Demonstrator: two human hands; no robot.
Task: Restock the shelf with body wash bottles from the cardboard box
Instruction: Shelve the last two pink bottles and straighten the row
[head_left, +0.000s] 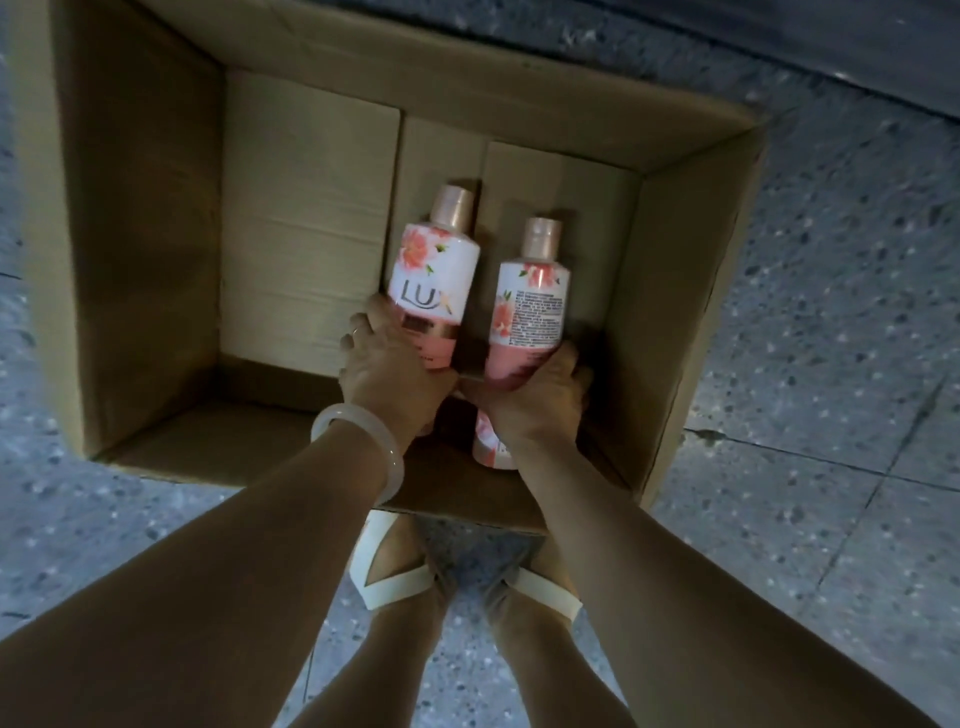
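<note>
Cardboard box (156, 249) sits open on the speckled floor (831, 338), its walls rising around both hands and its bottom largely bare. Two body wash bottles are inside it, each with its long axis running away from the person, cap end far and base end near. The left bottle (434, 270) shows its brand label; the right bottle (535, 306) shows its printed back panel and lies just beside the first, apart from it. A third bottle (491, 452) is partly visible beneath the right wrist, near the front wall. Each hand takes its own bottle at the base end, so both bottles extend forward from the grip. The left hand (389, 374) has fingers curled round the lower body of the left bottle; the right hand (535, 400) cups and grips the base of the right bottle. Both forearms reach straight down and forward, wrists nearly touching. A pale bangle (358, 441) sits on the left wrist. Judgement: the coming move is a lift clear of the box walls, toward a shelf not in view.
</note>
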